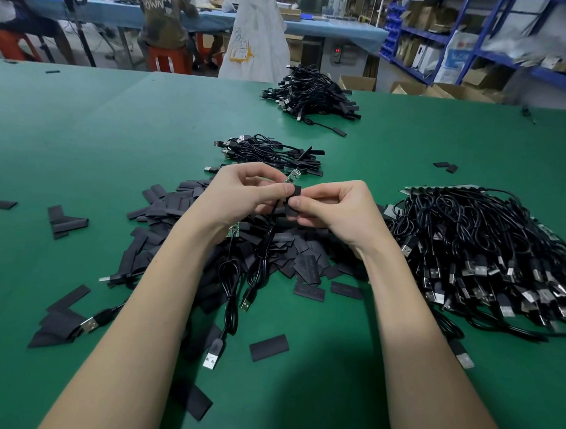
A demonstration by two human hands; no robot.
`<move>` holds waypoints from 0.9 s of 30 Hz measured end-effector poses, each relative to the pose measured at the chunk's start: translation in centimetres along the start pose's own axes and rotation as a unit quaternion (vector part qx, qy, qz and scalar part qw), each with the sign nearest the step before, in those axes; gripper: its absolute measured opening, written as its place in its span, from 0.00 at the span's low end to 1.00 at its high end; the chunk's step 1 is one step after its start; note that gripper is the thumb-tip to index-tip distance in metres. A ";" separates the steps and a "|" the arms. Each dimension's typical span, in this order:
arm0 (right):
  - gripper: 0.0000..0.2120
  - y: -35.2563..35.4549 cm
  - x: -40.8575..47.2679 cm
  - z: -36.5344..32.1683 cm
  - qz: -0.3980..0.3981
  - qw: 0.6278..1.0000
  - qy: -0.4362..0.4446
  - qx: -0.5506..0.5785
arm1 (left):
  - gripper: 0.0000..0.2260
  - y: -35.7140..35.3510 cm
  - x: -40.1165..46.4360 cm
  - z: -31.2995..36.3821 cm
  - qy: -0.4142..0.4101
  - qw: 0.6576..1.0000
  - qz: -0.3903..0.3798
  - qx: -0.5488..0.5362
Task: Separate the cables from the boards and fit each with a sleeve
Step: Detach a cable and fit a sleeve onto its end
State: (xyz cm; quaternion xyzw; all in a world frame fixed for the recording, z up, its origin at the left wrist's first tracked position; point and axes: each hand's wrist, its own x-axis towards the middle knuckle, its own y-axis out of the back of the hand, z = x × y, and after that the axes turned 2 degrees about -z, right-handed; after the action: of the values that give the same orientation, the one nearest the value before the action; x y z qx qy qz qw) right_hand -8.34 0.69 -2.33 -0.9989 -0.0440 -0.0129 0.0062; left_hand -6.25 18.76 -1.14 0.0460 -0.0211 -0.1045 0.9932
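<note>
Fingers point(287, 190) of our left hand point(244, 193) pinch the small circuit board point(292, 176); our right hand point(333, 213) pinches a limp, light sleeve point(296, 193), best held at its edges.

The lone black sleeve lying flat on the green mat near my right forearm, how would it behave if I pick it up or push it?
The sleeve looks thin and flat, so it is probably very light and would slide on the mat rather than roll. Lying flush, it may be fiddly to pinch. Others in the sleeve pile lie bent, so it likely flexes.
</note>
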 end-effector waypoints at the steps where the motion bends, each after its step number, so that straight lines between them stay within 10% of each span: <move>1: 0.07 0.0 0.0 0.0 0.001 1.000 0.001 -0.001 | 0.05 0.0 0.0 0.0 0.000 1.000 0.000 0.000; 27: 0.06 -0.2 0.3 0.4 -0.013 1.000 0.020 -0.010 | 0.05 -0.1 -0.1 0.0 -0.004 1.000 0.002 -0.004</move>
State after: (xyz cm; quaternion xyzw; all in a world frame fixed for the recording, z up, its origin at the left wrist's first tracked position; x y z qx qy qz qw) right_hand -8.09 0.87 -2.71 -0.9978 -0.0570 -0.0332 -0.0036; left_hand -6.34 18.72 -1.12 0.0420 -0.0247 -0.1024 0.9936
